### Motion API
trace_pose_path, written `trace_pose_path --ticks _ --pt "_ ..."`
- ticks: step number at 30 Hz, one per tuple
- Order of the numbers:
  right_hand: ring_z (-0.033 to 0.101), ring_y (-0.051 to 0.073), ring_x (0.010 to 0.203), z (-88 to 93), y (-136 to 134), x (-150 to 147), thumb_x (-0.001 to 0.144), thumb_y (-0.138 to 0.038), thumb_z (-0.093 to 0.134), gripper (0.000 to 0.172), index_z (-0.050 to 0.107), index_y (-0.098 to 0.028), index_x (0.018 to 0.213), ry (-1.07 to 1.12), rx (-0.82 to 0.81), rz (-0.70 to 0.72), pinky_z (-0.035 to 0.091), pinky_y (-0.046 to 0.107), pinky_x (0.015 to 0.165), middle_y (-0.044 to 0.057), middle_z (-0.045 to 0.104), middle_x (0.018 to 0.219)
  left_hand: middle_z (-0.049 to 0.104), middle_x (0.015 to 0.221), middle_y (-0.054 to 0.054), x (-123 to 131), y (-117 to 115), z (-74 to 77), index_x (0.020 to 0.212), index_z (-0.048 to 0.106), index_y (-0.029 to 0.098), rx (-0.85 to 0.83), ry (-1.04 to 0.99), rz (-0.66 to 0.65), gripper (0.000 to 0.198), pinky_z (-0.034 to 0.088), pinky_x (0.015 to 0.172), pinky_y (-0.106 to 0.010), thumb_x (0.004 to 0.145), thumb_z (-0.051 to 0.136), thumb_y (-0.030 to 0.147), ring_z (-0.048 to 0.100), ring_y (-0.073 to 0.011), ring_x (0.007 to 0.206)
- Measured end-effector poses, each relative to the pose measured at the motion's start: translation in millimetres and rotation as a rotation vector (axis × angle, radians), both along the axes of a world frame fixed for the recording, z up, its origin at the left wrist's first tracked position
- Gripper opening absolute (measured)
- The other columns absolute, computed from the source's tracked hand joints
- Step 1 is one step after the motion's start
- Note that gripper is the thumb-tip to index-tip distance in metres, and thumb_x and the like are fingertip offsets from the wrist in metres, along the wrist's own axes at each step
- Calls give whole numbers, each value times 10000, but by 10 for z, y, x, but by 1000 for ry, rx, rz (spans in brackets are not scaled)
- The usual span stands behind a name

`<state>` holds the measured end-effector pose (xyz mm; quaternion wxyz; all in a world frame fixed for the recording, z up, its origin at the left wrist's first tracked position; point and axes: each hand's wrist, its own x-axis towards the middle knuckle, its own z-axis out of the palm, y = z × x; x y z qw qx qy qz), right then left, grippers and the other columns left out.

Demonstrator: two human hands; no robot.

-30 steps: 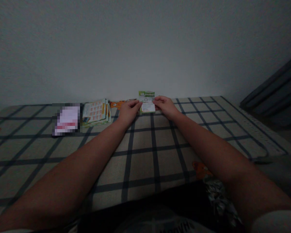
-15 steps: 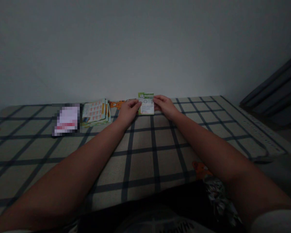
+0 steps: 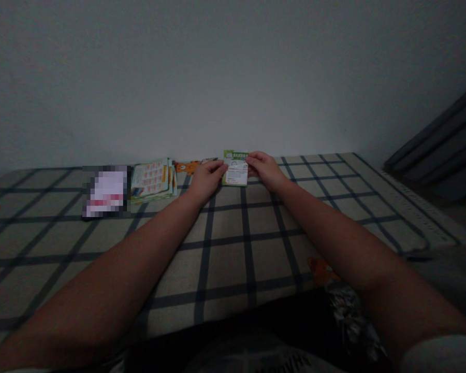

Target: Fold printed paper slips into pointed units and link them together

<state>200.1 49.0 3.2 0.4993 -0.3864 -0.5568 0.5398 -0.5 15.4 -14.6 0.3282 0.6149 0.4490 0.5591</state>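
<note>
A small green and white printed leaflet (image 3: 236, 170) is held up a little tilted between my two hands, with its printed side facing me. My left hand (image 3: 207, 178) pinches its left edge, the thumb lying on the front. At the opposite edge, my right hand (image 3: 266, 170) grips the leaflet near its upper corner. The fingers behind the paper are partly hidden. Left of my left hand lies a loose pile of printed leaflets (image 3: 151, 178), green, white and yellow with red print.
A blurred-out pinkish-white rectangular object (image 3: 107, 189) lies left of the pile. Everything rests on a checked cloth (image 3: 225, 264) with bear pictures. A plain wall (image 3: 233, 77) rises behind its far edge, and a dark curtain-like fabric (image 3: 446, 150) hangs at the right.
The leaflet has shifted slightly right and down in my hands, and its tilt has changed a little. Both hands keep hold of it; the pile lies as before.
</note>
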Motion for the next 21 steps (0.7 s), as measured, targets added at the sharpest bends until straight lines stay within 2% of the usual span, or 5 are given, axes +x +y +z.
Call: trace_pose_path --ticks 2,5,12,17,21 --pt "680 113 688 -5 4 2 951 -213 696 114 582 -217 953 11 3 -12 573 224 660 -23 712 794 811 947 -69 3 -6 4 945 846 197 -9 10 -9 303 570 876 -392 823 778 465 713 -250 897" --pt "664 116 661 -25 28 9 938 -221 727 178 549 -226 923 -17 28 -35 563 239 671 -34 688 767 808 931 -65 9 -5 -11 942 842 197 -31 0 -22 296 575 883 -399 816 777 457 717 -245 877" --pt "647 113 625 -30 17 5 948 -174 696 205 521 -227 856 -45 47 -16 546 235 647 -42 666 725 813 1020 -95 35 8 -32 964 819 174 -91 -177 -38 324 598 861 -387 763 811 429 735 -241 904" --pt "666 108 627 -7 -12 -1 962 -223 691 129 568 -223 923 -13 14 22 548 210 596 -39 694 737 806 1013 -92 17 30 -52 974 810 163 -66 -134 -26 338 580 869 -378 769 795 431 723 -229 887" --pt "667 108 632 -18 8 7 976 -281 705 146 587 -217 921 -40 42 2 551 212 612 -29 693 739 817 999 -79 0 43 -63 974 821 176 -30 -69 -21 334 578 875 -378 793 780 453 728 -244 908"
